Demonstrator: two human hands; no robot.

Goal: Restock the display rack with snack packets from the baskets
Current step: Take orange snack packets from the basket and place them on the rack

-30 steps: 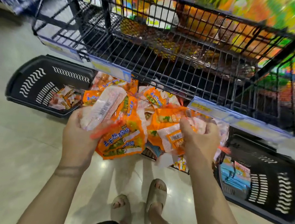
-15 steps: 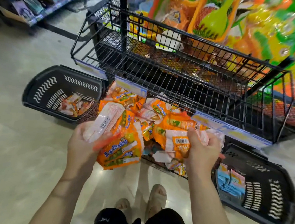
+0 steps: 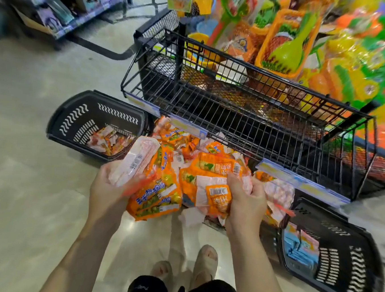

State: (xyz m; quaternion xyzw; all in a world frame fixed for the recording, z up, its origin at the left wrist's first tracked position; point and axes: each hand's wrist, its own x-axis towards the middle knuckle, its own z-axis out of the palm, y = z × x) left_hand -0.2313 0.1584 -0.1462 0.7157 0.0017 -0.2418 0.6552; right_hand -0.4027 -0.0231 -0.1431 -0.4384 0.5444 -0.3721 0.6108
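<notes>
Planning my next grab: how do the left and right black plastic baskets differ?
The left black plastic basket holds orange and white packets; the right black plastic basket holds blue and pink packets. Left sits farther off; right lies nearer the person's feet. Both are sparsely filled.

A black wire display rack [image 3: 247, 118] stands on the floor, blue-and-yellow price strips along its front edge. On its lower tier, under that edge, lies a loose heap of orange plastic snack packets [image 3: 212, 152], crumpled and overlapping. In front of the heap the left hand [image 3: 110, 192] holds a tilted pale pink-and-white packet [image 3: 139, 159], barcode up, with an orange packet with blue lettering [image 3: 157, 196] beneath it. The right hand [image 3: 244, 201] grips a bunch of orange packets [image 3: 215, 194], one showing a white barcode label. A black plastic basket [image 3: 77, 117] at the rack's left end holds a few white-and-orange packets [image 3: 108, 140] in one corner. A second black basket [image 3: 339, 263] at the right end holds blue and pink packets [image 3: 299, 246].
</notes>
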